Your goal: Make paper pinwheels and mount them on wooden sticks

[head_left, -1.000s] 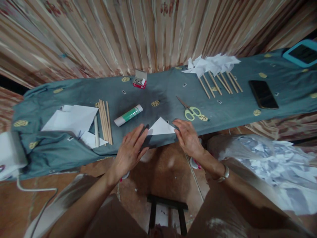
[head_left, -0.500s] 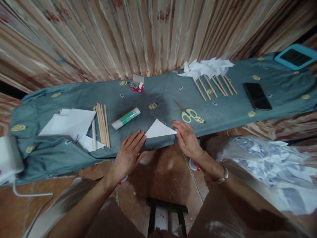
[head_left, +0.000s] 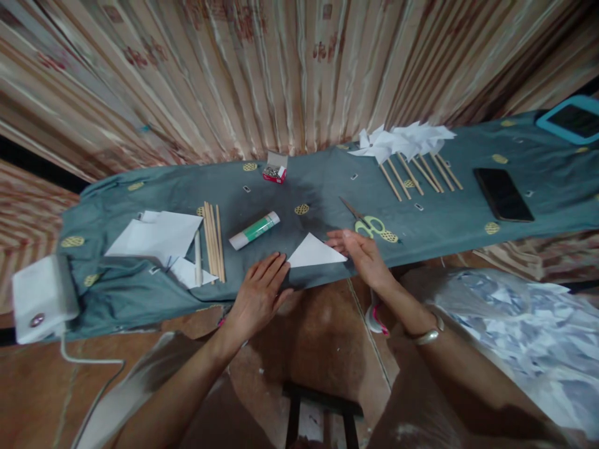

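A white paper triangle (head_left: pixel 314 252) lies near the front edge of the cloth-covered table, its peak pointing away from me. My left hand (head_left: pixel 262 287) rests palm down, fingers stretched, with the fingertips at the triangle's left corner. At the right corner is my right hand (head_left: pixel 367 259), its fingers extended and its thumb raised apart from them; whether it presses the paper is hard to see. Just beyond it lie scissors with light green handles (head_left: pixel 369 226). A green and white glue stick (head_left: pixel 255 231) sits past my left hand.
Wooden sticks (head_left: pixel 213 243) and white paper sheets (head_left: pixel 154 236) lie on the left, beside a white device (head_left: pixel 44 299) with a cable. A small red box (head_left: pixel 275 171) of metal pieces, paper pinwheels (head_left: pixel 407 142) on sticks, a phone (head_left: pixel 503 194) and a paper-filled bag (head_left: pixel 528 330) are also around.
My right thumb has lifted and the hand has turned slightly at the paper's corner. My left hand stays by the left corner. The whole view has shifted, so everything appears further right.
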Demonstrator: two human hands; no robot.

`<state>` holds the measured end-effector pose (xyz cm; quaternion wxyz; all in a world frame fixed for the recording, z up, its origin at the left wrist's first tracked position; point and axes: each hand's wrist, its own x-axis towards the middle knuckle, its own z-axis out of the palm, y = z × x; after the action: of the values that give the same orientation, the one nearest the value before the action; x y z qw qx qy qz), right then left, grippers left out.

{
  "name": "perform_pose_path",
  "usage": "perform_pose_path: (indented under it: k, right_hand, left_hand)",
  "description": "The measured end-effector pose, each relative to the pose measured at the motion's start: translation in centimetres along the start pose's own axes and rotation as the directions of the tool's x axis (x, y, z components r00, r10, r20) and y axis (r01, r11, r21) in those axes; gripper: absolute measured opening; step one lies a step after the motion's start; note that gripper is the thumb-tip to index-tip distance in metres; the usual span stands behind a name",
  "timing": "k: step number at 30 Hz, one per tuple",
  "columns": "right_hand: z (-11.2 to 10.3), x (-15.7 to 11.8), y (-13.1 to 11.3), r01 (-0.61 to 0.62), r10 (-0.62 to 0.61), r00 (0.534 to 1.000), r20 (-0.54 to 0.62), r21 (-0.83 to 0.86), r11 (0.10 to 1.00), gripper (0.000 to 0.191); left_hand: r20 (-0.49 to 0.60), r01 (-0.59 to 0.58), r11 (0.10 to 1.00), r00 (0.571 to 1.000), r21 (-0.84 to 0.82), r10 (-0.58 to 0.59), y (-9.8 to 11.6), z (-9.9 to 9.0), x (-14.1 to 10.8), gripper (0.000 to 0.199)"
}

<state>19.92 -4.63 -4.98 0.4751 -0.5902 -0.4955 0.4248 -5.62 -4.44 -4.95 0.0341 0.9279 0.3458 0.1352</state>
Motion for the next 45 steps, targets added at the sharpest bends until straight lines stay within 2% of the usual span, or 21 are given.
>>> perform_pose_path:
  k: [3, 10, 15, 18, 20, 22, 24, 26, 27, 29, 32, 34, 36, 42, 45]
  right_hand:
    - [0.2, 0.6, 0.2, -0.032, 0.029, 0.997, 0.07, 0.039, 0.999, 0.043]
    - [1.1, 1.6, 0.8, -0.085, 0.075, 0.991, 0.113, 0.09, 0.992, 0.043]
    - [1.6, 2.2, 0.0, -0.084, 0.072, 0.985, 0.158, 0.073, 0.994, 0.03]
    - [1.9, 2.7, -0.4, -0.101, 0.088, 0.982, 0.17, 0.07, 0.992, 0.029]
    - [2.2, 3.0, -0.5, -0.111, 0.091, 0.982, 0.167, 0.113, 0.987, 0.034]
    - [2.5, 3.2, -0.7, -0.117, 0.091, 0.984, 0.153, 0.171, 0.978, 0.04]
    - [2.9, 3.4, -1.0, -0.123, 0.093, 0.986, 0.14, 0.221, 0.967, 0.043]
    - [3.3, 3.4, -1.5, -0.122, 0.09, 0.988, 0.128, 0.264, 0.957, 0.042]
    - [3.5, 3.4, -1.7, -0.113, 0.083, 0.99, 0.115, 0.279, 0.954, 0.042]
    - [3.9, 3.4, -2.3, -0.079, 0.061, 0.995, 0.073, 0.276, 0.958, 0.04]
    - [4.0, 3.1, -3.4, -0.003, 0.0, 1.0, 0.017, 0.185, 0.983, 0.037]
    - [3.8, 2.8, -4.1, 0.048, -0.051, 0.999, 0.018, 0.136, 0.99, 0.034]
    - [3.5, 2.5, -4.7, 0.079, -0.085, 0.996, 0.04, 0.124, 0.989, 0.031]
    - [2.6, 1.3, -5.9, 0.061, -0.072, 0.995, 0.071, 0.151, 0.987, 0.042]
    - [2.2, 1.0, -6.3, 0.049, -0.071, 0.992, 0.107, 0.19, 0.981, 0.043]
  left_hand:
    - [-0.021, 0.0, 1.0, 1.0, -0.011, 0.0, -0.1, 0.1, 0.1, 0.037]
    - [-0.016, 0.046, 0.995, 0.999, -0.089, -0.048, -0.1, 0.0, 0.4, 0.036]
    - [-0.001, 0.127, 0.963, 0.991, -0.238, -0.131, -0.1, -0.7, 0.7, 0.038]
    - [0.011, 0.199, 0.899, 0.977, -0.39, -0.211, -0.2, -1.1, 1.0, 0.039]
    - [0.025, 0.265, 0.796, 0.954, -0.544, -0.3, -0.2, -1.2, 1.3, 0.041]
    - [0.056, 0.341, 0.606, 0.897, -0.718, -0.438, -0.2, -1.3, 1.9, 0.046]
    - [0.133, 0.381, 0.316, 0.795, -0.869, -0.592, -0.1, -1.3, 2.6, 0.053]
    - [0.257, 0.34, -0.008, 0.693, -0.94, -0.674, 0.2, -1.4, 3.4, 0.063]
    - [0.326, 0.311, -0.148, 0.658, -0.939, -0.678, 0.3, -1.5, 3.8, 0.066]
    - [0.455, 0.266, -0.376, 0.632, -0.887, -0.627, 0.6, -1.8, 4.6, 0.062]
    - [0.602, 0.232, -0.611, 0.611, -0.757, -0.514, 0.9, -2.4, 5.4, 0.042]
    - [0.653, 0.209, -0.692, 0.589, -0.691, -0.475, 1.0, -2.8, 5.8, 0.037]
    - [0.668, 0.182, -0.725, 0.579, -0.664, -0.467, 0.9, -3.0, 6.1, 0.037]
    - [0.684, 0.143, -0.751, 0.548, -0.644, -0.482, 0.9, -3.2, 7.1, 0.032]
    - [0.68, 0.133, -0.756, 0.556, -0.641, -0.478, 1.3, -3.2, 7.7, 0.024]
